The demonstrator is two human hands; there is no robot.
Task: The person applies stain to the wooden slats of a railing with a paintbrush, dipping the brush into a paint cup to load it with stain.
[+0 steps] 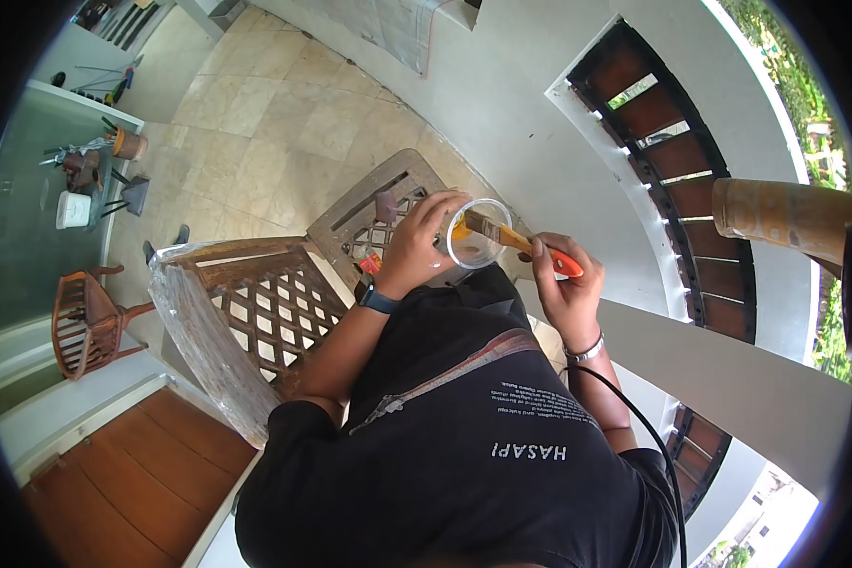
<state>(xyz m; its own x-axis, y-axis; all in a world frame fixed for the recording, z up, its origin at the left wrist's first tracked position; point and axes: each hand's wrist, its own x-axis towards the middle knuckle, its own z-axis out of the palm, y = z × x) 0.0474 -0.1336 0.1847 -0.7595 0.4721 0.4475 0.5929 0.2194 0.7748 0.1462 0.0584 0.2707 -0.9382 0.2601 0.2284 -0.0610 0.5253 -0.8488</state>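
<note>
My left hand (418, 244) is closed around a clear plastic cup (461, 257), tilted so that its round mouth faces me. Yellowish liquid or residue shows inside the cup. My right hand (570, 292) grips a paintbrush (513, 239) by its orange and yellow handle. The brush's bristle end is inside the cup's mouth. Just beyond my left hand is a wooden piece with slats and lattice (348, 220). On it lie a small reddish-brown block (385, 206) and a red packet (370, 262), partly hidden by my hand.
A lattice wooden bench (279, 305), partly wrapped in plastic (204, 346), stands at my left. Farther left are a wooden chair (87, 322), a white bucket (73, 210) and a pot (129, 144). A white wall (530, 114) runs along the right. A black cable (646, 431) passes my right arm.
</note>
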